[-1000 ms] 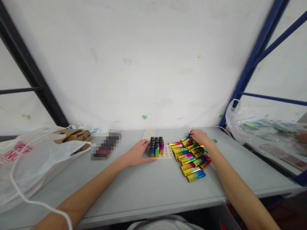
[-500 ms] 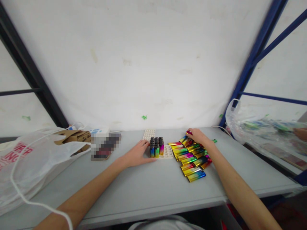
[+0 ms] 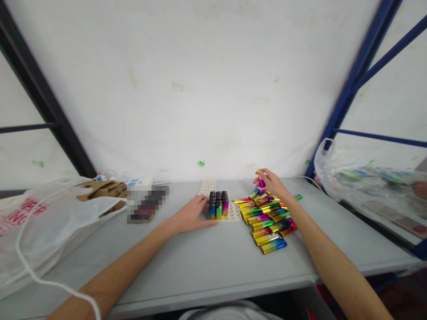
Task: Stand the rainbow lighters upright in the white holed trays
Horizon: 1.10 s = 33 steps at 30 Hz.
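My right hand (image 3: 269, 181) is raised just above the back of the pile, its fingers closed around a gold-and-magenta lighter (image 3: 261, 181) held roughly upright. Below it lies a heap of shiny lighters (image 3: 262, 222) in gold, blue, green and red. Left of the heap, several black-topped lighters (image 3: 218, 205) stand upright in a white tray with holes (image 3: 234, 212). My left hand (image 3: 193, 215) rests at the left side of that tray, fingers and thumb spread around its corner. Whether its fingertips press on the tray I cannot tell.
Another white holed tray (image 3: 207, 186) lies behind. Farther left are a blurred-out dark object (image 3: 151, 204), cardboard (image 3: 103, 190) and a white plastic bag (image 3: 66, 209) with a white cable (image 3: 43, 281). Clear plastic packaging (image 3: 367, 173) and part of another person's hand (image 3: 419, 189) are at right.
My right hand has lifted from the back of the pile, bringing up a gold-and-magenta lighter and turning it upright. My left hand has stayed in place.
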Motion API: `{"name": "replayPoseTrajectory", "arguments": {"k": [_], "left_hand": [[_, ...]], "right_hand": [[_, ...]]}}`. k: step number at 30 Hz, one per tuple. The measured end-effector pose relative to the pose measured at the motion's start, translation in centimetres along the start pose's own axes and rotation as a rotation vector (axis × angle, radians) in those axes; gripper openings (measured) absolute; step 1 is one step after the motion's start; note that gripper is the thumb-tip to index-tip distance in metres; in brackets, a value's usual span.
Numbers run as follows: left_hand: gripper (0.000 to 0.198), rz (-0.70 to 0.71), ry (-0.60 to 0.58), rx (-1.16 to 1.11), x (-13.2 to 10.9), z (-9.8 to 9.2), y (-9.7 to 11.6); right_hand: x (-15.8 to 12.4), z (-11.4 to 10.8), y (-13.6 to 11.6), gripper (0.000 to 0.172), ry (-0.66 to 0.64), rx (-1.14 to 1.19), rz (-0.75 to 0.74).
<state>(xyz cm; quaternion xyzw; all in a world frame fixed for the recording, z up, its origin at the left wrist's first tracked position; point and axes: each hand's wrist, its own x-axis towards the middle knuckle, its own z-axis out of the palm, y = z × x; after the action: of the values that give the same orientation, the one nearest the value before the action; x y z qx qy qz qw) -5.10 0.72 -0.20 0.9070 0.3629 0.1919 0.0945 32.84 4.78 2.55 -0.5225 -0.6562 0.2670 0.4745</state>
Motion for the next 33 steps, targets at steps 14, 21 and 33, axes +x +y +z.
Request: {"name": "replayPoseTrajectory", "arguments": {"k": [14, 21, 33], "left_hand": [[0.074, 0.02, 0.013, -0.002, -0.1, 0.1, 0.0], [0.075, 0.018, 0.022, 0.005, -0.1, 0.2, -0.1], [0.074, 0.024, 0.046, -0.005, -0.1, 0.3, -0.2]], "right_hand": [[-2.2, 5.3, -3.8, 0.055, -0.264, 0.38, 0.018], [-2.9, 6.3, -4.9, 0.054, -0.113, 0.174, -0.054], [-3.5, 8.2, -5.0, 0.059, -0.291, 0.439, 0.014]]}}
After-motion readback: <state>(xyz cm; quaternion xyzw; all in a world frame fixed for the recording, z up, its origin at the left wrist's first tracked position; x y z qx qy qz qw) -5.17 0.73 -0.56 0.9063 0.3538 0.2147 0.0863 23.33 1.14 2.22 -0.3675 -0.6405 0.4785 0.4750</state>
